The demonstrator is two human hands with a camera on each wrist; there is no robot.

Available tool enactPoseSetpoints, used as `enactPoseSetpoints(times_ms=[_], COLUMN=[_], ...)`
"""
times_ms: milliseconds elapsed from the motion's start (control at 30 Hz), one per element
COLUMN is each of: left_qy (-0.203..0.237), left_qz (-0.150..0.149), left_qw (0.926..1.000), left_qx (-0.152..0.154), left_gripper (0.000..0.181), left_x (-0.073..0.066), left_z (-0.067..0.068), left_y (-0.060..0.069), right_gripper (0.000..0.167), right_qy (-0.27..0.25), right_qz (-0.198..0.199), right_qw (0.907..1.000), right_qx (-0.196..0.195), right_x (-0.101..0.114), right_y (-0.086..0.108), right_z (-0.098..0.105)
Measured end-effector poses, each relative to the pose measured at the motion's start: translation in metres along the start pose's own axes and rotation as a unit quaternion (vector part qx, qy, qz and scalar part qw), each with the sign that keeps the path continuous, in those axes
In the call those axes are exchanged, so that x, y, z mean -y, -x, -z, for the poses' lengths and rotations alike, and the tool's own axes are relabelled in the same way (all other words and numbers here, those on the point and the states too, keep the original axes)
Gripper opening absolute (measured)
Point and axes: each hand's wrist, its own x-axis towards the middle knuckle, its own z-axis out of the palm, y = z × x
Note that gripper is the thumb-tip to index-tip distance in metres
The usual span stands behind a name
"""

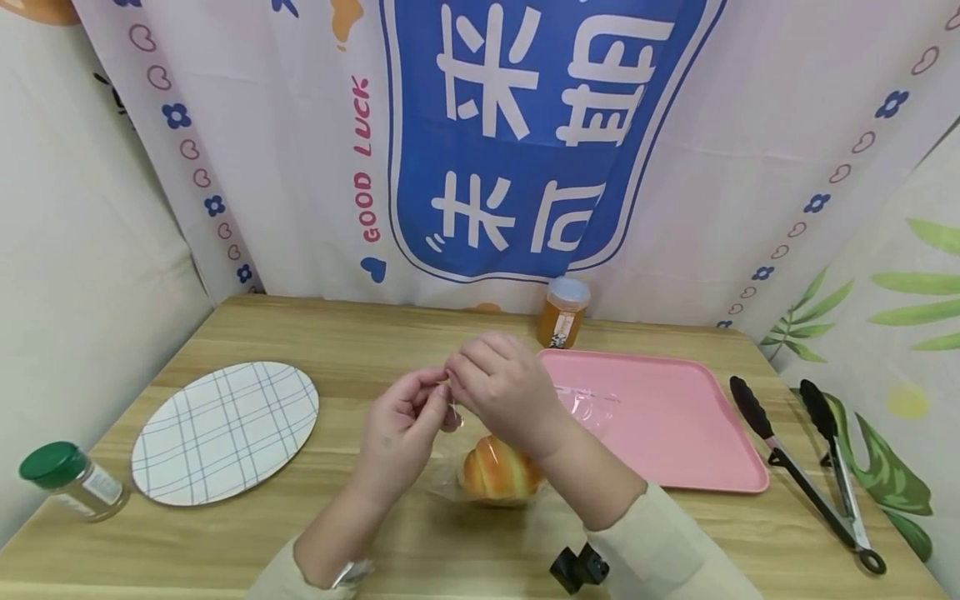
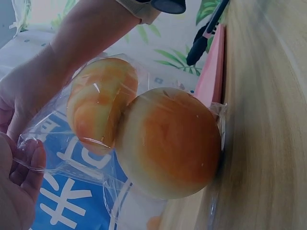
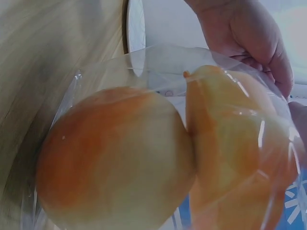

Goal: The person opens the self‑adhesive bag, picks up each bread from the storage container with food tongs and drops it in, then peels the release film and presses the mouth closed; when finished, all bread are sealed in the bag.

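Observation:
A clear plastic bag (image 2: 57, 153) stands on the table with two bread rolls inside. One is a smooth round bun (image 2: 172, 143), browned on top; the other is a ridged croissant-like roll (image 1: 495, 468). Above the bag's mouth, my left hand (image 1: 401, 429) pinches the film between thumb and fingers. My right hand (image 1: 506, 396) pinches the film right beside it, fingertips nearly touching the left ones. In the left wrist view the film stretches from the rolls up to both hands. The right wrist view shows the round bun (image 3: 115, 158) lowest, against the table.
A pink tray (image 1: 675, 425) with a clear plastic wrapper (image 1: 585, 407) on it lies to the right, tongs (image 1: 813, 483) beyond it. Behind stands a jar (image 1: 562, 312) with amber contents. At left are a checked plate (image 1: 228, 433) and a green-capped shaker (image 1: 71, 479).

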Motion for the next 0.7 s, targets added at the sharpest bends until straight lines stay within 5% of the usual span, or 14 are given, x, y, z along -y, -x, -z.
enactPoseSetpoints(times_ms=[167,400,700], left_qy=[-0.004,0.005,0.013], left_qz=[0.003,0.007,0.017], left_qw=[1.0,0.9999,0.9998], left_qx=[0.001,0.006,-0.002], left_gripper=[0.018,0.02,0.02], left_x=[0.0016,0.0047,0.006], left_z=[-0.0004,-0.0018,-0.002], left_y=[0.0002,0.0002,-0.0013], right_gripper=[0.007,0.008,0.005], right_qy=[-0.028,-0.123,-0.15], right_qz=[-0.02,-0.109,-0.171], right_qw=[0.9993,0.9859,0.9734], right_qx=[-0.012,-0.032,-0.031], right_x=[-0.0013,-0.0013,-0.0022], right_y=[0.002,0.0056,0.0083], right_z=[-0.0041,-0.0073,-0.0062])
